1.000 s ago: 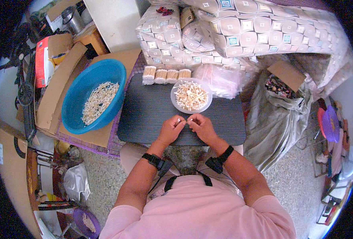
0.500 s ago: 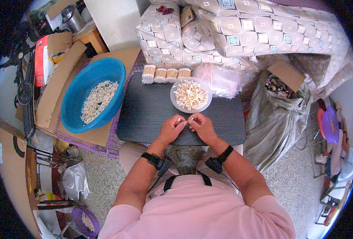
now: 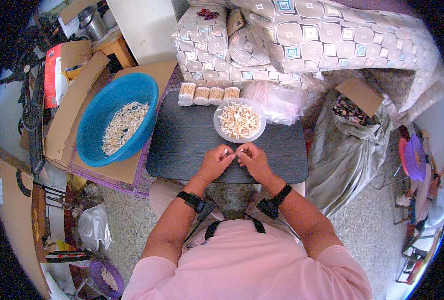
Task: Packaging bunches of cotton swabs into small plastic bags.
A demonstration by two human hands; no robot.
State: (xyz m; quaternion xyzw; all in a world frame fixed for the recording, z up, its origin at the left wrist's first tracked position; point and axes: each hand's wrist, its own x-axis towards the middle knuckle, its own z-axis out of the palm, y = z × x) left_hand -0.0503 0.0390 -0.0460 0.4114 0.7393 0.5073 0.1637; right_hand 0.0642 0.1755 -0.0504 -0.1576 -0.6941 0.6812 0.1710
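Note:
Both hands meet over the near part of a dark table (image 3: 182, 145), fingertips almost touching. My left hand (image 3: 216, 162) is closed in a pinch, with the white tip of a cotton swab showing at its fingers. Opposite it, my right hand (image 3: 253, 161) also pinches a cotton swab, whose white end peeks out by the thumb. How many swabs the fingers hide, I cannot tell. Just beyond the hands stands a translucent white bowl (image 3: 219, 131) heaped with loose cotton swabs (image 3: 239, 120). Bundled swabs (image 3: 202, 95) stand in a row along the far edge.
Clear plastic bags (image 3: 277, 102) lie at the table's far right. A large blue basin (image 3: 89, 150) with many swabs rests on cardboard to the left. Behind is a patterned sofa (image 3: 322, 42); at right a grey sack (image 3: 347, 155) stands close to the table.
Almost nothing differs. Both hands stay pinched together in the same place, with only slight finger movement.

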